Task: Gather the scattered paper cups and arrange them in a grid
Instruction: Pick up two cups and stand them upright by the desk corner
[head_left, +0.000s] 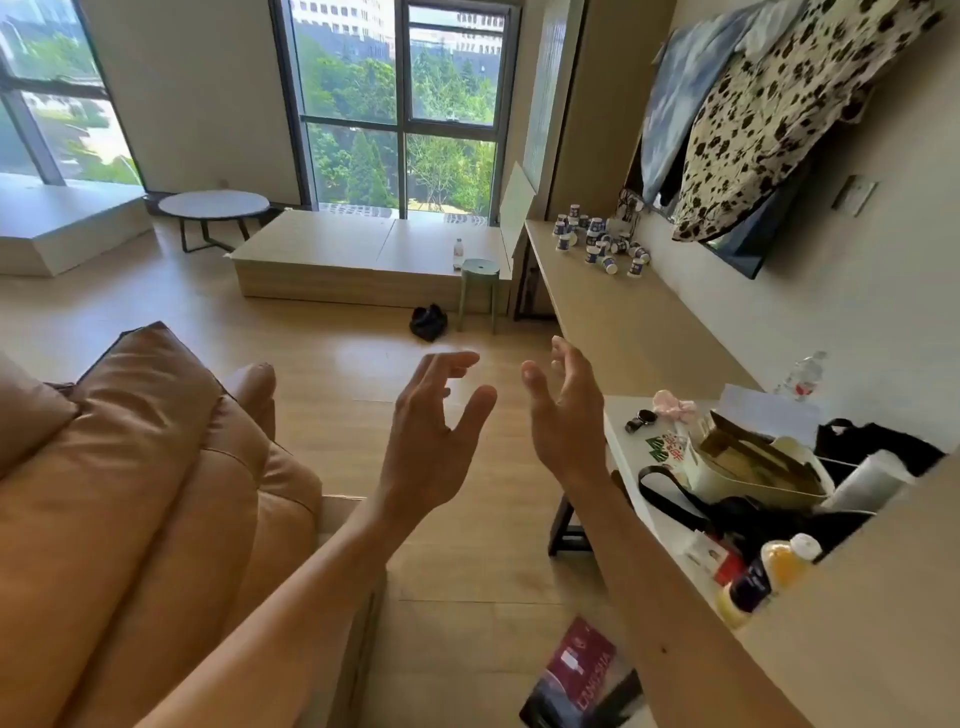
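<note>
Several blue-and-white paper cups (597, 240) lie scattered at the far end of a long wooden wall shelf (623, 322); some stand upright, some lie on their sides. My left hand (431, 431) and my right hand (563, 410) are raised in mid-air over the floor, palms facing each other, fingers spread, nothing in either. Both hands are far short of the cups.
A tan leather sofa (145, 493) fills the left. A white table (654, 499) at the right is cluttered with bags, bottles and a watch. A green stool (479, 270) and a black item (428, 322) sit on the wooden floor by a low platform (332, 249).
</note>
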